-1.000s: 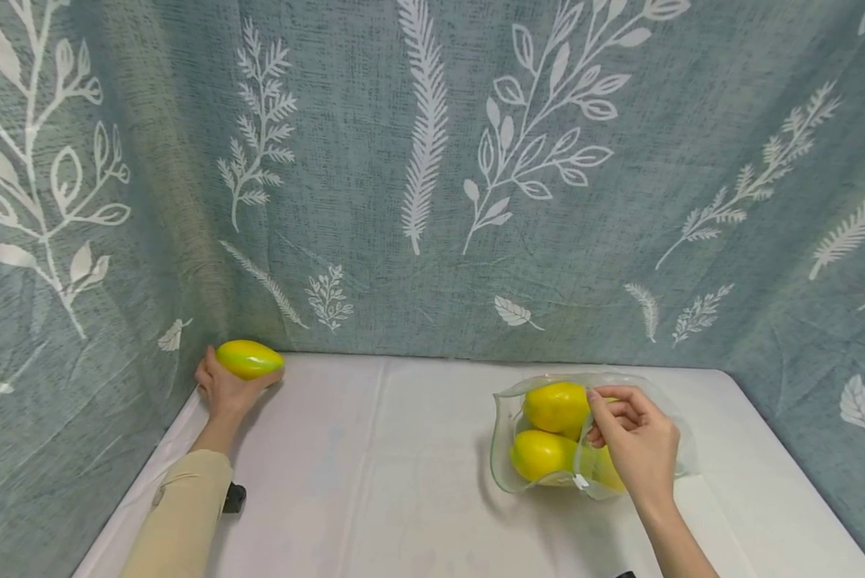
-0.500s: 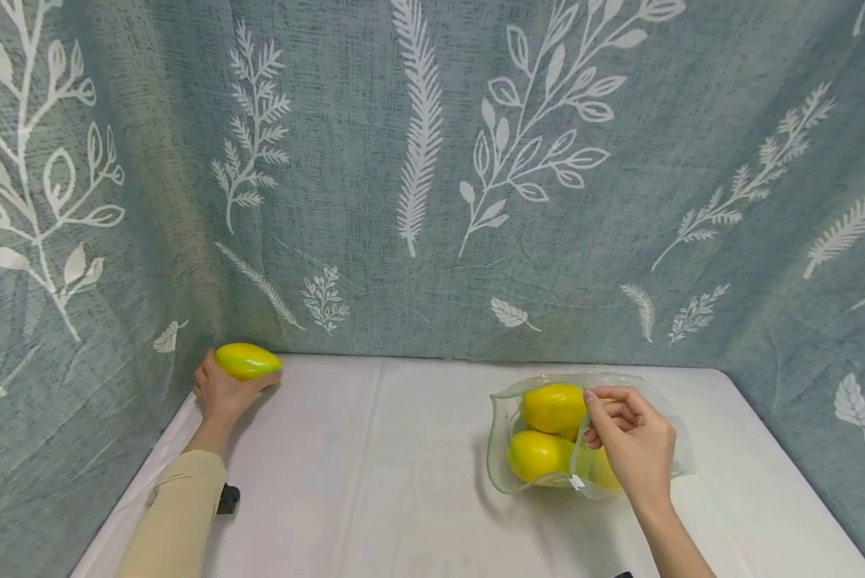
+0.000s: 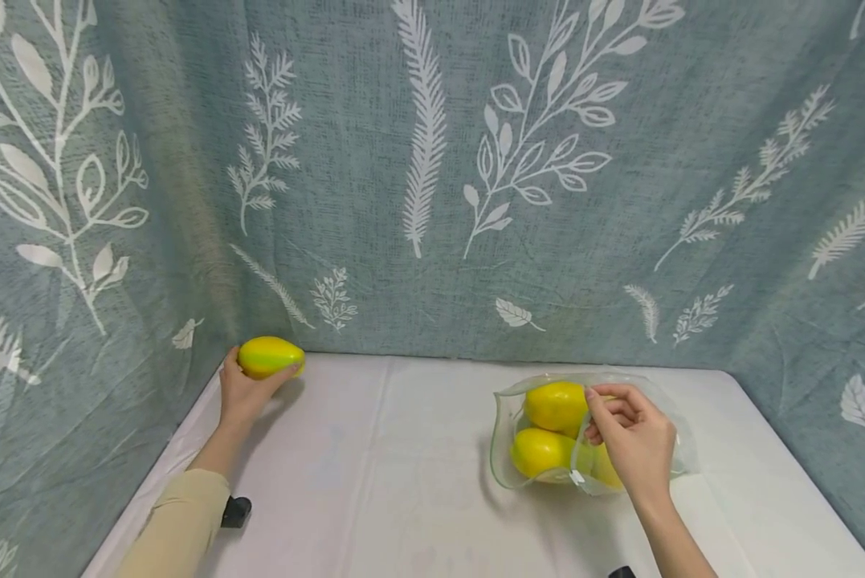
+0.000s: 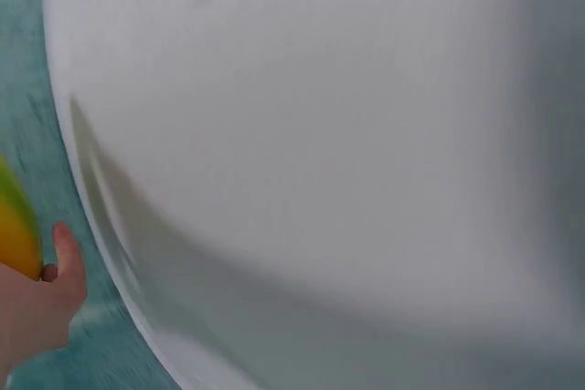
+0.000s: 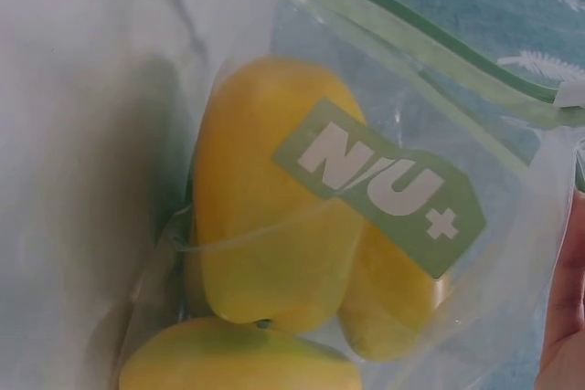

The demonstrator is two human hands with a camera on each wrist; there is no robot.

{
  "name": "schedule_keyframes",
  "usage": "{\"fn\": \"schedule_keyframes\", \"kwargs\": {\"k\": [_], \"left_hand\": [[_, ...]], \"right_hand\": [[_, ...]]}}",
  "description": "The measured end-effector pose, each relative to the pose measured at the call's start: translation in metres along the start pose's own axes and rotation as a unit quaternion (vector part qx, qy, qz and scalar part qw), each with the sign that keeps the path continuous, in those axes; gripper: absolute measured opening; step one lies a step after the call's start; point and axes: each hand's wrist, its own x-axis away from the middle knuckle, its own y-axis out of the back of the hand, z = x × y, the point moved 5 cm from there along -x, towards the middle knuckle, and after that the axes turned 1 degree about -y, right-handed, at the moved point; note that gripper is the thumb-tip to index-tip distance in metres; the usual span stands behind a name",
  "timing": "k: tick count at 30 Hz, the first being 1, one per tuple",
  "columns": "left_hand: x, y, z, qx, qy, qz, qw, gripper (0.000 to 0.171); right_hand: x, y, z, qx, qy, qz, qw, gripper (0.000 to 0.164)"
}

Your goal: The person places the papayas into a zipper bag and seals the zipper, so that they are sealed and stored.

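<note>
At the table's far left corner my left hand (image 3: 247, 395) grips a yellow mango (image 3: 269, 355) with a green tinge, its thumb along the near side. In the left wrist view that mango (image 4: 16, 226) shows only at the left edge, beside the hand (image 4: 41, 303). On the right, my right hand (image 3: 638, 441) pinches the rim of a clear zip bag (image 3: 500, 453) between thumb and fingers. Several yellow mangoes (image 3: 540, 452) lie inside the bag, whose mouth gapes to the left. A white slider (image 3: 577, 477) sits on its green zip edge. The right wrist view shows a green printed label (image 5: 388, 189).
A white cloth covers the table (image 3: 403, 466). Behind and at both sides hangs a blue-green curtain (image 3: 360, 160) with white leaf prints, close to the left hand. A black wrist device (image 3: 237, 511) shows beside the left sleeve (image 3: 179, 522).
The left hand and its mango have shifted a little to the right and turned slightly; the view at the left has shifted as well. The right hand stays on the bag's rim.
</note>
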Motion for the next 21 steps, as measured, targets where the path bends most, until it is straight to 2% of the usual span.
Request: {"fn": "schedule_keyframes", "kwargs": {"k": [10, 21], "left_hand": [[0.031, -0.037, -0.028, 0.072, -0.043, 0.043, 0.9956, 0.106], [0.073, -0.068, -0.045, 0.146, -0.044, 0.111, 0.9820, 0.100]], "right_hand": [[0.004, 0.000, 0.005, 0.003, 0.004, -0.002, 1.000, 0.008], [0.007, 0.000, 0.009, 0.005, 0.030, -0.003, 1.000, 0.008]]}}
